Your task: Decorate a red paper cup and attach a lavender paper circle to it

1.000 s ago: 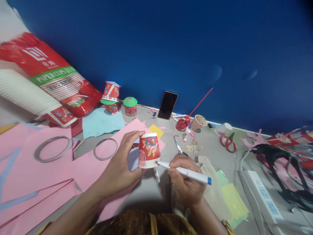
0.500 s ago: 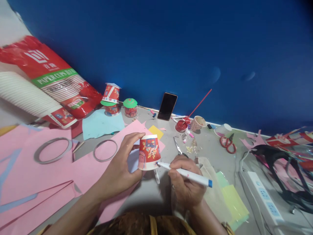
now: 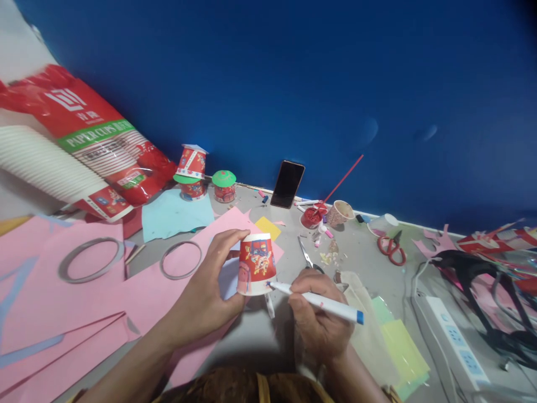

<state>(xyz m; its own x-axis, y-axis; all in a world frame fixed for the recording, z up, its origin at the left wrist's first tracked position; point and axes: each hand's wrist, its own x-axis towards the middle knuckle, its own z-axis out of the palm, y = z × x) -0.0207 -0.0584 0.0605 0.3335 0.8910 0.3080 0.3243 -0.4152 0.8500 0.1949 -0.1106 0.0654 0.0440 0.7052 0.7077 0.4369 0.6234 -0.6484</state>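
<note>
A red printed paper cup [image 3: 257,262], upside down with its white rim lowest, is gripped from the left by my left hand [image 3: 212,282], the index finger at its top and the thumb near the rim. My right hand [image 3: 323,313] is closed around a white marker [image 3: 329,304] with a blue end. The marker's tip touches the cup's pale lower band at the right. Beneath the cup lies another white pen or cap [image 3: 269,305], partly hidden. Pink paper [image 3: 226,235] and a small yellow sheet [image 3: 268,227] lie behind the cup.
Tape rings [image 3: 181,260] rest on pink sheets at left, below a bag of paper cups [image 3: 104,134]. Decorated cups [image 3: 193,168], a phone [image 3: 287,183] and a red paint cup [image 3: 311,217] stand along the wall. Red scissors [image 3: 391,248] and a power strip [image 3: 455,338] lie right.
The marker's tip has shifted slightly left along the cup's lower band. The cup has turned a little in my left hand. Both hands keep their holds.
</note>
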